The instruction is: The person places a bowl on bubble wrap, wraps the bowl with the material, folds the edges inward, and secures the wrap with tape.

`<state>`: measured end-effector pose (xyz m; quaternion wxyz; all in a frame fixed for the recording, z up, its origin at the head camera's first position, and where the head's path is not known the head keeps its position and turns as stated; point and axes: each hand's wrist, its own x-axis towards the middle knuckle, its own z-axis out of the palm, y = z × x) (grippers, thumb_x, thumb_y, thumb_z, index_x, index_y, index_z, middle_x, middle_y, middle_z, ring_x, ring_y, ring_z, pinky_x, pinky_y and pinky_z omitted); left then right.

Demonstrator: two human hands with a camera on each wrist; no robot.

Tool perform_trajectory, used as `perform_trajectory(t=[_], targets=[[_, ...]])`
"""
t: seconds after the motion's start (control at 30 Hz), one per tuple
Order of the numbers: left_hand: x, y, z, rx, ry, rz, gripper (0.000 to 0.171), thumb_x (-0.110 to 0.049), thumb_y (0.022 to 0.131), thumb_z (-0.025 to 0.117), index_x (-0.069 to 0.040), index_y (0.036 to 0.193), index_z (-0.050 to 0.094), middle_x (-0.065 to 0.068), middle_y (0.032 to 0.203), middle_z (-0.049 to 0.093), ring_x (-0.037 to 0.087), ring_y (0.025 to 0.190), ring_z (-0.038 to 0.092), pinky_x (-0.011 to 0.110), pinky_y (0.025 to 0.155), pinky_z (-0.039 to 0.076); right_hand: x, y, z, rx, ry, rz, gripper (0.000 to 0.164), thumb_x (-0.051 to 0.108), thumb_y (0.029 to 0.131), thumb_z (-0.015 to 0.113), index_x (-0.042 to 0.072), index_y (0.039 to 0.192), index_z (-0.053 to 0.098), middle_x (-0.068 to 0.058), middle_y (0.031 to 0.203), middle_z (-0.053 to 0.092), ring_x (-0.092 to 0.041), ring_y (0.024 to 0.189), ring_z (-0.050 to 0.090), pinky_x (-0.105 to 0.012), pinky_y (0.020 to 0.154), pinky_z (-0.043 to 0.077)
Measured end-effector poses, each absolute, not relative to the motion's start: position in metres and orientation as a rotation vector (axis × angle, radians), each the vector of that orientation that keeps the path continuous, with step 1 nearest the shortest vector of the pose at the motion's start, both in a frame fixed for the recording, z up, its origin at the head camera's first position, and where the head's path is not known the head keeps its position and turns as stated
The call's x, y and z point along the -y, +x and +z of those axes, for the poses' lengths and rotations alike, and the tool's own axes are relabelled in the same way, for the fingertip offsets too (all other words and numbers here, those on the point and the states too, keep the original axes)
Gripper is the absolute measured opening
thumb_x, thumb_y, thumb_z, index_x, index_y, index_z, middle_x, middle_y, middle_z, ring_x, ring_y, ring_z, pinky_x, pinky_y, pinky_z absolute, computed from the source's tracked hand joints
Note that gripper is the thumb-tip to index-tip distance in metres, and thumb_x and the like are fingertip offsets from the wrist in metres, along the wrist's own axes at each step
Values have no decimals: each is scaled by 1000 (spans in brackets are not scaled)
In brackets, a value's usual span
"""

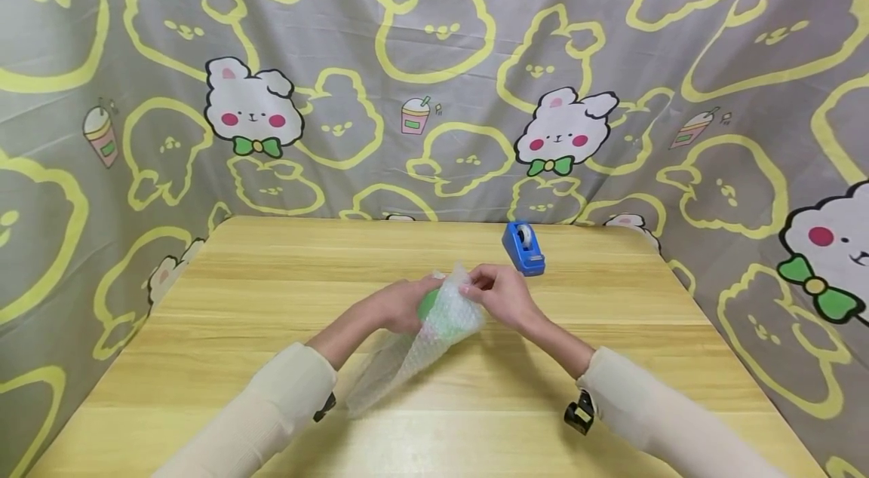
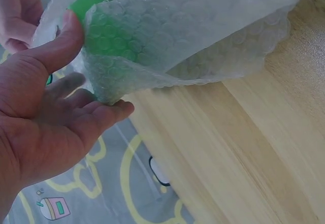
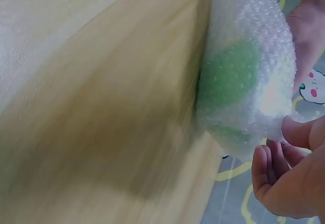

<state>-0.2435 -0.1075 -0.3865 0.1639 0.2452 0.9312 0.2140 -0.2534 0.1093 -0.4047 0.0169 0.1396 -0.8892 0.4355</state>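
A sheet of clear bubble wrap (image 1: 451, 316) is folded around a green thing (image 1: 427, 304) over the middle of the table, its loose tail trailing toward the near left. The wrap blurs the green thing (image 3: 232, 75), so its kind does not show; a bare bit of it peeks out beside the left thumb. My left hand (image 1: 399, 304) grips the bundle from the left, thumb on the near side and fingers beneath in the left wrist view. On the other side, my right hand (image 1: 505, 295) pinches an edge of the wrap between thumb and fingers.
A blue tape dispenser (image 1: 524, 248) with a roll of tape stands near the table's back edge, just beyond the right hand. The wooden table (image 1: 271, 259) meets a patterned grey curtain (image 1: 326, 33) at the back and both sides.
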Motion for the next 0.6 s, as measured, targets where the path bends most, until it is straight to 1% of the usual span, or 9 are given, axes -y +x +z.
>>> perform_trajectory(t=[0.1,0.2,0.27,0.3,0.37,0.47,0.53,0.6], targets=[[108,-245,-387,-2663,712,623,85,2,80,79,-12,155,41,18,148,55,28,109,59,43,95,51,-106,-257,-411,2744,424,1356,9,13,88,79,5,93,76,-5,80,71,-13,71,60,-24,62,49],[109,-245,-388,-2663,712,626,85,2,80,79,-12,154,42,18,149,53,28,114,60,44,98,51,-104,-259,-416,2733,396,1344,9,13,87,80,5,91,76,-4,77,71,-12,68,60,-24,59,49],[108,-245,-388,-2659,705,624,85,4,80,78,-11,155,41,18,153,50,28,115,59,42,98,51,-102,-259,-417,2736,368,1338,11,13,87,81,6,92,75,-4,76,71,-12,66,60,-25,58,49],[108,-245,-388,-2656,700,621,85,6,79,77,-10,155,40,18,155,47,28,115,59,42,96,51,-101,-259,-418,2739,354,1333,12,13,87,81,6,93,74,-4,75,71,-12,65,61,-25,57,49],[108,-245,-387,-2653,687,613,86,7,79,75,-10,156,40,17,157,44,29,119,58,41,94,51,-100,-259,-418,2747,324,1330,17,14,87,81,6,99,73,-4,74,70,-12,64,61,-26,57,49],[108,-246,-387,-2653,674,607,88,9,79,74,-13,156,39,15,159,42,31,120,57,39,88,50,-99,-259,-419,2745,304,1330,21,14,87,81,5,104,74,-4,73,69,-12,63,60,-25,56,48],[108,-246,-388,-2650,665,612,88,9,79,73,-14,157,39,14,160,41,32,119,58,38,85,51,-98,-259,-421,2735,312,1327,21,13,86,81,4,105,75,-4,73,69,-12,63,60,-25,55,48],[109,-246,-388,-2642,659,626,89,10,79,72,-15,157,38,14,160,40,29,109,59,35,80,49,-98,-260,-422,2723,322,1320,17,12,86,81,4,101,77,-4,72,69,-11,62,59,-24,54,47]])
